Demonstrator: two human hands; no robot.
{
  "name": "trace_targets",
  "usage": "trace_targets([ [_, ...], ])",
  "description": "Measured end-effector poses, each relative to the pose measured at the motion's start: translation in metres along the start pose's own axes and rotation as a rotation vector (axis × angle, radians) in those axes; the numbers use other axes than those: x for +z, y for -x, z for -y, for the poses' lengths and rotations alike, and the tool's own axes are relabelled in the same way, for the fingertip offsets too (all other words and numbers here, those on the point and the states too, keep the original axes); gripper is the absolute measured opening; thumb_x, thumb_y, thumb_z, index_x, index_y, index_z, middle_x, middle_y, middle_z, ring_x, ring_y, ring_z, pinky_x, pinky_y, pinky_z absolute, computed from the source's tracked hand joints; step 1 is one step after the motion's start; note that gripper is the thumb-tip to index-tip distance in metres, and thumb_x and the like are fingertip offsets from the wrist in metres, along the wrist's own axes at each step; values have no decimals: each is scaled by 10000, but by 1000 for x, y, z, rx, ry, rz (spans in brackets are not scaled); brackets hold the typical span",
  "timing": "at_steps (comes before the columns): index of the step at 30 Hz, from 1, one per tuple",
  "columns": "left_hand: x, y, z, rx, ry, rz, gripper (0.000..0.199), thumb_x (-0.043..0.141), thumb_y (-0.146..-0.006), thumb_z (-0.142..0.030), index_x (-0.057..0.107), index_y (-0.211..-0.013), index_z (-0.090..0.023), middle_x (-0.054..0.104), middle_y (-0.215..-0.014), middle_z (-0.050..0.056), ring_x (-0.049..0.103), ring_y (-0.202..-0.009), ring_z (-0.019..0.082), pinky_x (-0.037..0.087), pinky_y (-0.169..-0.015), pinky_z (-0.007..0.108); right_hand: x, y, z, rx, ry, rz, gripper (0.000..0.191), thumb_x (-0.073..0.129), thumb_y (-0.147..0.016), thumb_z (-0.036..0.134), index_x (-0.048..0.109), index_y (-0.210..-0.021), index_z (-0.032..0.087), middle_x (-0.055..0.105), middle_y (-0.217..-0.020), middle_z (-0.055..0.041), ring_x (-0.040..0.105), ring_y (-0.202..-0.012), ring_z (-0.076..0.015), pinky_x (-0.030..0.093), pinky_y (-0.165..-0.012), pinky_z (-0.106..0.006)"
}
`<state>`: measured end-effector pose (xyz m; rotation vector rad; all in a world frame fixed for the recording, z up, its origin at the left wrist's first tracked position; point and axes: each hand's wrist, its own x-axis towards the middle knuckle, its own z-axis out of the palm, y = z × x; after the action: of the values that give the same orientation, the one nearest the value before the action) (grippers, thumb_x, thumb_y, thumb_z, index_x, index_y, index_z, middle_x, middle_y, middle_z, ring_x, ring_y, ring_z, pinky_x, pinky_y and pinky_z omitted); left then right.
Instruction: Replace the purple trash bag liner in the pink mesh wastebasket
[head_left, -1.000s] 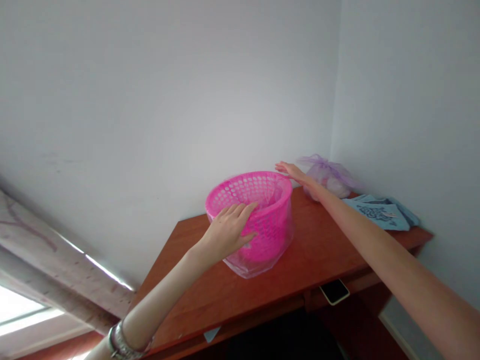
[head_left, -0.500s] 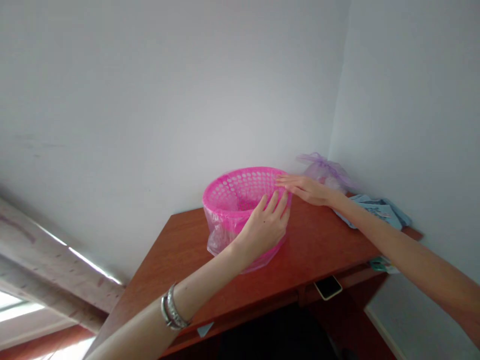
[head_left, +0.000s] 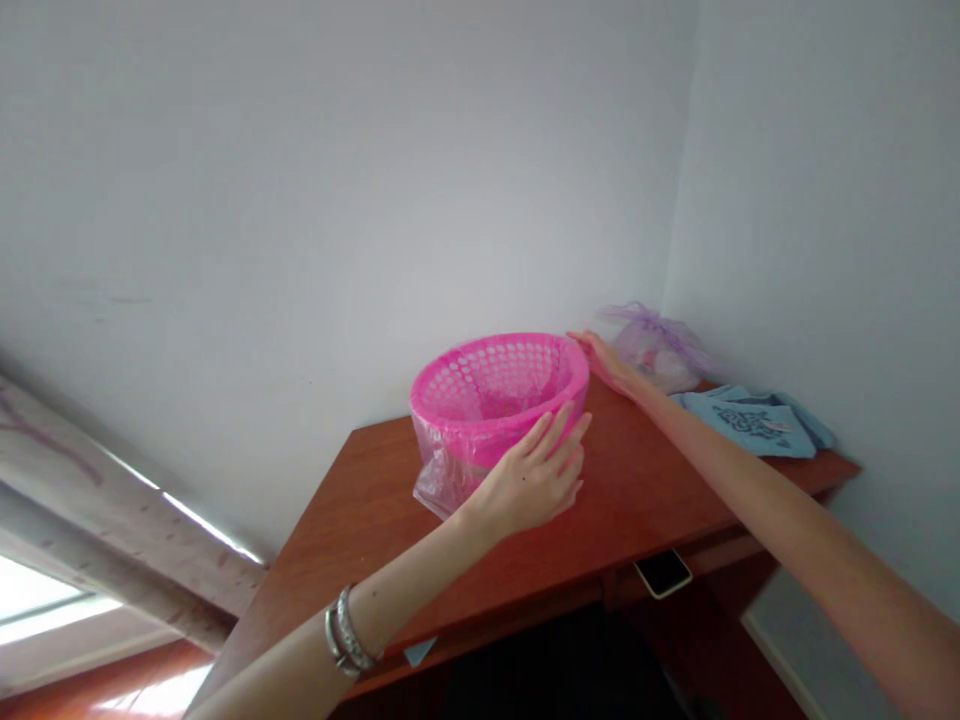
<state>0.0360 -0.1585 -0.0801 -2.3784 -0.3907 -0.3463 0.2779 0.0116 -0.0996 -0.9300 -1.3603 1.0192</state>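
A pink perforated basket [head_left: 499, 430] stands upright on the brown wooden desk [head_left: 360, 500]. Thin clear plastic film lines it and hangs over its rim, bunched loosely at the lower left. My left hand [head_left: 536, 475], with silver bangles at the wrist, rests against the basket's near right side, its fingers spread. At the far right of the rim is my right hand [head_left: 600, 358], fingers stretched out along the outside of the basket and partly hidden behind it.
Behind my right arm sit a purple mesh bag [head_left: 660, 350] and a folded light blue cloth [head_left: 757, 425]. A phone [head_left: 664, 574] lies below the desk's front edge. Walls rise behind and to the right; a curtain [head_left: 112, 500] hangs at the left.
My right hand has moved from the inner right rim to the outer far side. My left hand has slid slightly down the basket's side. The view has shifted slightly.
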Motion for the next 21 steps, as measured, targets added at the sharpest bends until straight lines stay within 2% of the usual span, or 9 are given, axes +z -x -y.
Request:
trace_targets([
  [3, 6, 41, -6, 113, 88, -54, 424, 494, -897, -294, 549, -1273, -106, 399, -1490, 153, 298, -1407, 311, 271, -1151, 474, -14, 18, -7, -6, -82, -186, 508, 402, -882, 538, 505, -1303, 272, 502, -1395, -62, 535, -1228, -199, 420, -1059, -437],
  [5, 11, 77, -11, 47, 189, -136, 386, 495, -877, -241, 564, -1240, -131, 517, -1396, 143, 389, -1354, 296, 340, -1110, 485, -22, 42, -14, -25, -101, -273, 489, 523, -831, 489, 530, -1272, 277, 514, -1378, -72, 543, -1218, -212, 431, -1055, -439],
  [7, 17, 109, -15, -227, 366, -249, 312, 480, -864, -189, 589, -1156, -165, 629, -1228, 132, 516, -1230, 278, 439, -1020, 477, -25, 71, -22, -48, -76, -316, 491, 614, -771, 420, 563, -1234, 267, 547, -1335, -89, 560, -1193, -239, 445, -1036, -471],
  [9, 25, 130, -18, -654, 606, -376, 220, 454, -883, -185, 586, -1058, -194, 667, -1042, 103, 612, -1041, 236, 522, -887, 418, -20, 101, -30, -105, -47, -367, 455, 642, -737, 356, 601, -1178, 253, 592, -1267, -96, 589, -1143, -260, 465, -1002, -505],
  [11, 37, 136, -14, -1056, 853, -456, 143, 455, -903, -242, 575, -973, -207, 646, -920, 64, 628, -891, 200, 545, -789, 361, -8, 126, -34, -171, -29, -414, 395, 623, -739, 309, 627, -1129, 248, 618, -1217, -92, 606, -1107, -264, 488, -966, -520],
  [13, 52, 130, -5, -1312, 1073, -472, 130, 505, -879, -312, 573, -898, -202, 621, -875, 46, 618, -833, 194, 550, -727, 338, 9, 143, -35, -222, -14, -442, 357, 599, -757, 284, 634, -1111, 254, 619, -1209, -87, 606, -1106, -257, 499, -956, -512],
  [17, 77, 115, 18, -1575, 1435, -389, 158, 597, -769, -311, 568, -848, -177, 606, -891, 63, 612, -817, 219, 541, -585, 315, 34, 156, -35, -217, -6, -405, 386, 614, -759, 275, 620, -1145, 269, 595, -1259, -80, 593, -1137, -243, 473, -1007, -484],
  [19, 83, 115, 28, -1627, 1556, -371, 172, 610, -739, -279, 576, -867, -169, 619, -880, 64, 614, -797, 224, 531, -575, 321, 37, 154, -40, -126, -35, -349, 435, 629, -740, 288, 605, -1174, 269, 581, -1287, -83, 587, -1154, -252, 469, -1013, -484],
  [21, 86, 122, 39, -1686, 1567, -406, 162, 594, -732, -239, 574, -872, -159, 623, -840, 59, 607, -783, 217, 509, -592, 315, 33, 149, -45, -20, -65, -326, 459, 624, -742, 335, 595, -1195, 264, 578, -1296, -91, 585, -1162, -260, 466, -1014, -489],
])
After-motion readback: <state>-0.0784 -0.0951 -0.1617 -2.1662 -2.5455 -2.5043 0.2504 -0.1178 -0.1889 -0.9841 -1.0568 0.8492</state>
